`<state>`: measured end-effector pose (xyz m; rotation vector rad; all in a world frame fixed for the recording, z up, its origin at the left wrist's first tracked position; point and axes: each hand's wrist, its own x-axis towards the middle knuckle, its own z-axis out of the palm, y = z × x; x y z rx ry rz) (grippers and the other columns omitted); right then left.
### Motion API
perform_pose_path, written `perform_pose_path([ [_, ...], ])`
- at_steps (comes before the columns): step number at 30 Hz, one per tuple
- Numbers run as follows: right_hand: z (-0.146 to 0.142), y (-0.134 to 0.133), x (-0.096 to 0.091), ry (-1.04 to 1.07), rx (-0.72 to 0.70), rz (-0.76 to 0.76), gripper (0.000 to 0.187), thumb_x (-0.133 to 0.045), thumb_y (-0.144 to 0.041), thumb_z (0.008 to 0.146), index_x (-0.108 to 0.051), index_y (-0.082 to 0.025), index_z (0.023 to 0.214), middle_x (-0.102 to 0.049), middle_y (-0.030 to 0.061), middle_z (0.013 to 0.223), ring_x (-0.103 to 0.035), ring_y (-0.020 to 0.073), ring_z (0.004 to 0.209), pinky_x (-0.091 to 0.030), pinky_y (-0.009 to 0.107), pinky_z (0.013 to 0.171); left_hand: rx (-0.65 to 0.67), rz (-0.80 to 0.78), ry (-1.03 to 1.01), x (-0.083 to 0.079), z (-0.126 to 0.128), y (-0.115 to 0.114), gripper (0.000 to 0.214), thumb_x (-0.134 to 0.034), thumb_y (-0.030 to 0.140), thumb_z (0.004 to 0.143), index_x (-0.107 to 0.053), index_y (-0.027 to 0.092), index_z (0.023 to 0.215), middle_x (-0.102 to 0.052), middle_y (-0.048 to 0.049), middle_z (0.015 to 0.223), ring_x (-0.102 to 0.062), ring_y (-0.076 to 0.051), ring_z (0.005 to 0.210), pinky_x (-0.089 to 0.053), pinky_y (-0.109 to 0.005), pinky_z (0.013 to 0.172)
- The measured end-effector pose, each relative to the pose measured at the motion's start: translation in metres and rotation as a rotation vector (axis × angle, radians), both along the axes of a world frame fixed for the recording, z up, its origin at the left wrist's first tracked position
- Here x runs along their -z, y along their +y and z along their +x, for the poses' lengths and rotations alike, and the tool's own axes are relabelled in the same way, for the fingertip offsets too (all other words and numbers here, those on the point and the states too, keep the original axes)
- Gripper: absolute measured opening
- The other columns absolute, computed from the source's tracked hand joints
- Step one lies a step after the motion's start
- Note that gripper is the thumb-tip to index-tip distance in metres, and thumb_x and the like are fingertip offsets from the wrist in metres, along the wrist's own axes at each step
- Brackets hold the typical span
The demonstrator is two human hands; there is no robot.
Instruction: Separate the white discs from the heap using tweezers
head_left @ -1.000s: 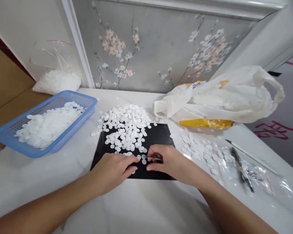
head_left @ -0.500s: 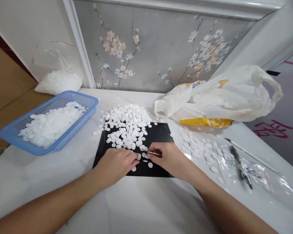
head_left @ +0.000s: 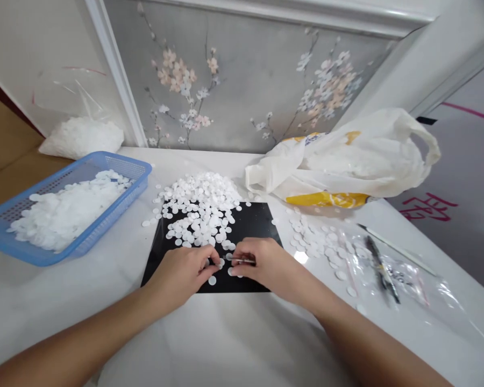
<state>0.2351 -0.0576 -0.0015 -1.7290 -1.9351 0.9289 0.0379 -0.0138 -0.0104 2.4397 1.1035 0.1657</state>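
Over the black mat [head_left: 252,223], the left hand [head_left: 179,273] seemingly pinches a white disc [head_left: 221,263], while the right hand [head_left: 266,264], nearer the tool's other end, grips a thin tool [head_left: 244,260] lying crosswise, pointing left toward that disc.

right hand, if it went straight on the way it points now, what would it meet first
Probably the small white disc at the tips of the left hand, just beyond the thin tool in the right hand. Depth is unclear, so it could pass above.
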Motion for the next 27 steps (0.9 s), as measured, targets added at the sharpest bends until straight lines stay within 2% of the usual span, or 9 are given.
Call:
perform_pose_path([
  [4, -0.009, -0.004, 0.006, -0.004, -0.015, -0.031, 0.010, -0.069, -0.016, 0.072, -0.065, -0.022, 0.078, -0.068, -0.0018, 0.080, -0.059, 0.0152, 0.069, -0.036, 0.024, 0.056, 0.000, 0.005, 0.030, 0.000, 0.000, 0.000, 0.010, -0.053, 0.031, 0.087, -0.062, 0.026, 0.090, -0.057, 0.0084, 0.054, -0.052, -0.011, 0.047, -0.029, -0.021, 0.047],
  [7, -0.005, -0.002, 0.002, 0.046, -0.022, -0.081, 0.007, -0.068, -0.015, 0.073, -0.064, -0.021, 0.073, -0.067, -0.0032, 0.074, -0.059, 0.0140, 0.065, -0.037, 0.024, 0.057, 0.010, 0.032, 0.054, 0.002, 0.000, -0.001, 0.011, -0.053, 0.032, 0.087, -0.062, 0.028, 0.091, -0.055, 0.0087, 0.053, -0.051, -0.011, 0.045, -0.028, -0.022, 0.048],
  [10, 0.002, 0.003, -0.002, 0.049, 0.031, -0.005, 0.007, -0.063, -0.017, 0.079, -0.064, -0.021, 0.073, -0.065, -0.0022, 0.073, -0.058, 0.0137, 0.065, -0.039, 0.025, 0.059, 0.006, 0.023, 0.028, 0.003, -0.001, -0.002, 0.008, -0.053, 0.030, 0.087, -0.060, 0.026, 0.087, -0.054, 0.0091, 0.053, -0.050, -0.010, 0.046, -0.028, -0.021, 0.048],
  [14, 0.005, 0.009, 0.004, 0.061, 0.039, 0.095, 0.008, -0.061, -0.016, 0.081, -0.067, -0.021, 0.077, -0.063, -0.0003, 0.080, -0.058, 0.0135, 0.069, -0.042, 0.025, 0.063, 0.018, 0.041, -0.026, 0.002, -0.003, -0.004, 0.008, -0.053, 0.025, 0.086, -0.059, 0.024, 0.082, -0.057, 0.0090, 0.056, -0.051, -0.009, 0.048, -0.030, -0.020, 0.049],
  [19, 0.000, 0.010, 0.013, 0.078, 0.023, 0.074, 0.007, -0.066, -0.015, 0.077, -0.067, -0.021, 0.077, -0.061, -0.0004, 0.081, -0.059, 0.0138, 0.071, -0.043, 0.025, 0.064, 0.307, 0.175, -0.035, -0.001, -0.006, -0.006, 0.019, -0.046, 0.021, 0.091, -0.061, 0.022, 0.080, -0.067, 0.0045, 0.071, -0.060, -0.012, 0.063, -0.034, -0.023, 0.056],
  [21, -0.001, 0.010, 0.012, 0.080, 0.007, 0.057, 0.008, -0.066, -0.014, 0.077, -0.068, -0.021, 0.075, -0.061, -0.0008, 0.081, -0.059, 0.0134, 0.071, -0.043, 0.024, 0.063, 0.352, 0.188, -0.006, -0.002, -0.006, -0.006, 0.022, -0.044, 0.023, 0.093, -0.061, 0.021, 0.079, -0.068, 0.0037, 0.072, -0.062, -0.013, 0.064, -0.034, -0.024, 0.056],
  [23, 0.002, 0.009, 0.008, 0.075, -0.017, 0.032, 0.008, -0.065, -0.014, 0.077, -0.068, -0.021, 0.074, -0.061, -0.0009, 0.080, -0.059, 0.0129, 0.069, -0.042, 0.024, 0.062, 0.310, 0.191, 0.000, -0.001, -0.006, -0.005, 0.024, -0.043, 0.026, 0.094, -0.061, 0.021, 0.080, -0.068, 0.0039, 0.070, -0.062, -0.012, 0.062, -0.035, -0.023, 0.055],
  [27, 0.014, 0.009, -0.002, 0.049, -0.017, 0.063, 0.013, -0.057, -0.015, 0.083, -0.068, -0.021, 0.078, -0.064, -0.0002, 0.081, -0.059, 0.0133, 0.069, -0.042, 0.025, 0.062, 0.192, 0.290, -0.025, 0.007, -0.004, -0.001, 0.017, -0.046, 0.027, 0.093, -0.062, 0.023, 0.095, -0.070, 0.0047, 0.074, -0.063, -0.012, 0.062, -0.036, -0.023, 0.054],
])
